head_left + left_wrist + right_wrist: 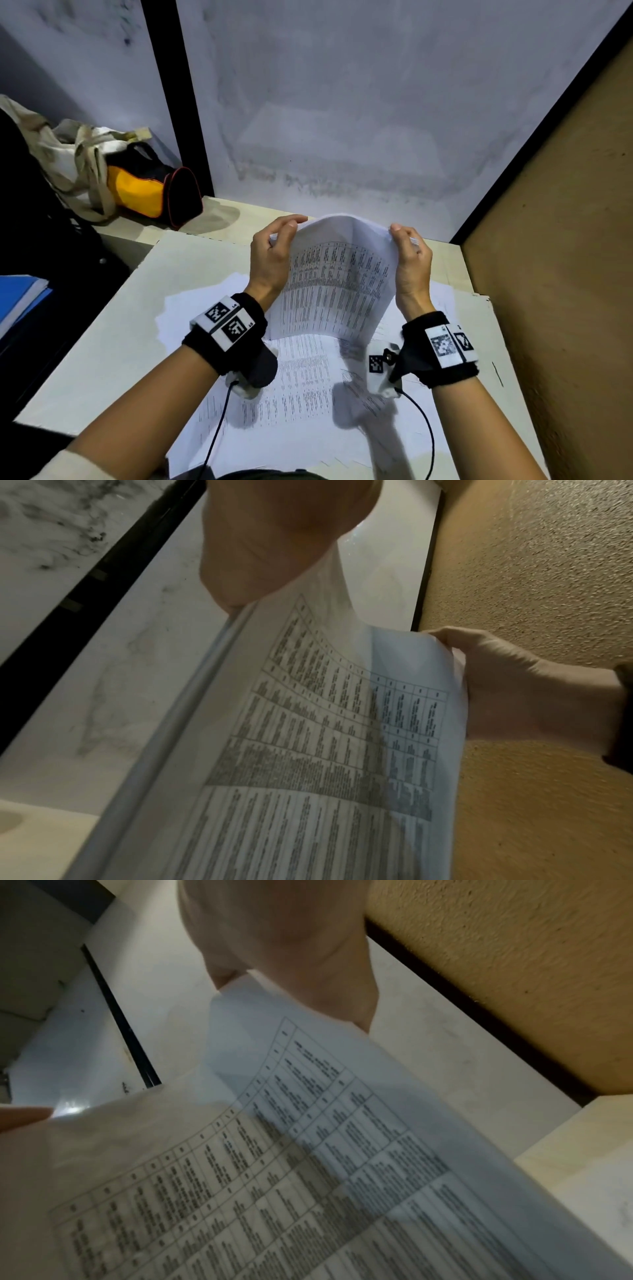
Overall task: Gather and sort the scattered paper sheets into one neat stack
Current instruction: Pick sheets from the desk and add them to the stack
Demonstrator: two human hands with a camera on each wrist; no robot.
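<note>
A bundle of printed sheets (337,277) with dense tables is held upright above the desk, bowed toward me. My left hand (274,253) grips its left edge near the top, and my right hand (409,260) grips the right edge. The left wrist view shows the bundle (325,737) from below, with several sheet edges along its left side and my right hand (514,691) on the far edge. In the right wrist view the same printed sheets (274,1177) fill the lower frame. More printed sheets (301,383) lie spread loosely on the desk (102,342) under my wrists.
A brown textured partition (565,274) closes the right side and a pale wall (342,120) stands behind. On the far left sit an orange and black bag (150,192) with a cloth tote (78,161). Blue folders (20,301) lie beyond the desk's left edge.
</note>
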